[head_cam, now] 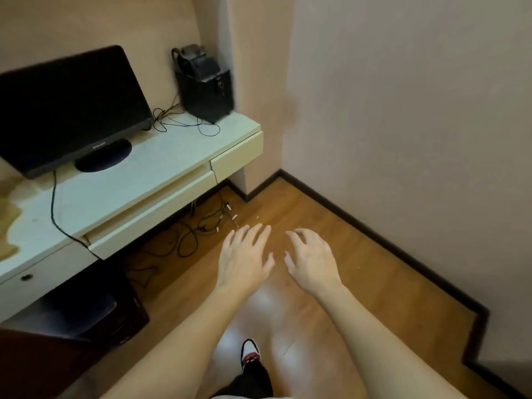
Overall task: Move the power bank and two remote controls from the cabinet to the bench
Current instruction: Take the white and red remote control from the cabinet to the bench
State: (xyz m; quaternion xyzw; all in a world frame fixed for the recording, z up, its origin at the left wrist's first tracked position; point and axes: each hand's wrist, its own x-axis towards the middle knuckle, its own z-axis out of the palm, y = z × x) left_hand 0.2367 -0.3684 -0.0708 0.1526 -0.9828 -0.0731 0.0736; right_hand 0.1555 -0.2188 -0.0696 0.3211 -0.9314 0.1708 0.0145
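Observation:
My left hand [244, 256] and my right hand [312, 260] are stretched out side by side over the wooden floor, palms down, fingers spread, each holding nothing. A pale cabinet [129, 180] with drawers runs along the wall on the left. No power bank, remote control or bench shows in this view.
On the cabinet stand a black monitor [69, 108] and a black speaker [205, 87] with thin cables. More cables [198, 226] lie on the floor under the cabinet. A dark box [95, 309] sits beneath it. Walls with dark skirting [374, 234] close the right side. My shoe [250, 354] is below.

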